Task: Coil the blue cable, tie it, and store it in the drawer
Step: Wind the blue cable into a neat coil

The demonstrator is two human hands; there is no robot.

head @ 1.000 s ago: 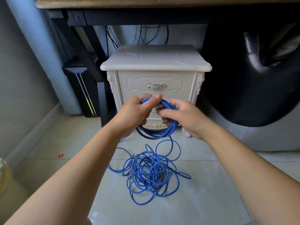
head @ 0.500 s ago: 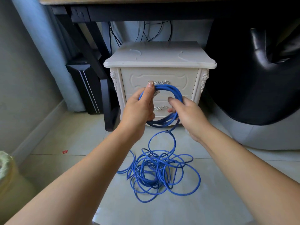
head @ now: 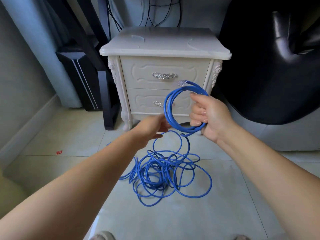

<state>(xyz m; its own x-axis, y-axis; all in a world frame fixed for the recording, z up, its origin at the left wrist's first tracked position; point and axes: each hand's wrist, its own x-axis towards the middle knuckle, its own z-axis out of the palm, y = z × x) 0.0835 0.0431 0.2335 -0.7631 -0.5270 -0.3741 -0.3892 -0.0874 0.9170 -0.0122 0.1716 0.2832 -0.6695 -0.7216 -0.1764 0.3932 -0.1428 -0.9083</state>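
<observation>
— Two hands to enter. First, right hand [head: 210,116]: fingers curled tight round several loops of blue cable [head: 167,108], held up in front of the nightstand [head: 164,44]. Clear plug [head: 182,82] sticking out at the top of the loops.
— And the left hand [head: 152,129]?
— Blurred. Fingers stretched loosely toward the lower left of the loops; cannot tell whether touching a strand.
— Remainder of cable?
— Trailing down from the held loops into a loose heap [head: 152,172] on the tiled floor [head: 225,196], between the forearms and in front of the nightstand.
— Drawers?
— Two, both closed. Of these, upper drawer [head: 138,73] fully in sight, silver upper handle [head: 164,75] included; then lower drawer [head: 143,101], partly covered by loops and right hand, with only the left end of the lower handle [head: 158,103] showing.
— Surroundings?
— Left of nightstand: black desk leg [head: 107,101], just beside; black tower case [head: 78,75] behind that. Behind: black wires [head: 149,11] hanging. Right: large black leather seat [head: 268,75], close to the nightstand's side. Small red scrap [head: 59,152] on the floor, well left of the heap. Pale yellow-green object [head: 7,187] at the lower left edge, too blurred to name. Blurred toe tips [head: 103,236] at the bottom edge.
</observation>
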